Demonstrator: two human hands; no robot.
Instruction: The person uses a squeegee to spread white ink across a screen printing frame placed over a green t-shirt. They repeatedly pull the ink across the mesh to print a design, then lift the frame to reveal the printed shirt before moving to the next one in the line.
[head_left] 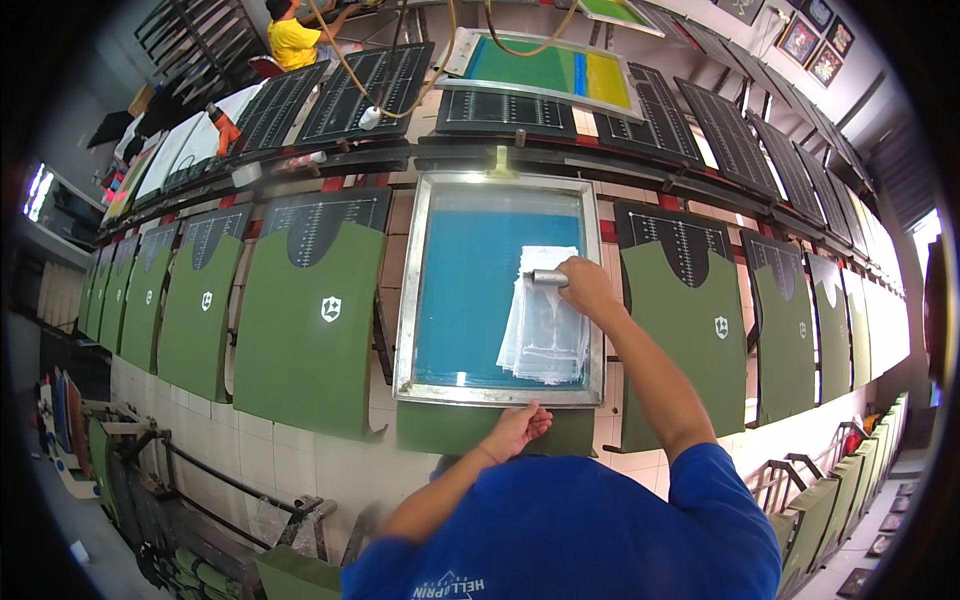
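Observation:
A screen printing frame (411,300) with metal edges and blue mesh lies in front of me, over a green shirt piece (430,425). White ink (545,345) covers the right part of its mesh in a streaky patch. My right hand (588,288) is closed around the grey metal handle of a squeegee (546,277) at the upper part of this patch. The squeegee's blade cannot be made out. At the frame's near edge is my left hand (515,430), its fingers curled with nothing visible in them.
Green shirt pieces (310,340) with a small white shield print lie on boards at both sides. Behind a dark rail (330,160) are black marked boards (365,92) and another screen (530,65). Hoses (455,50) hang above. A person in yellow (292,42) is far left.

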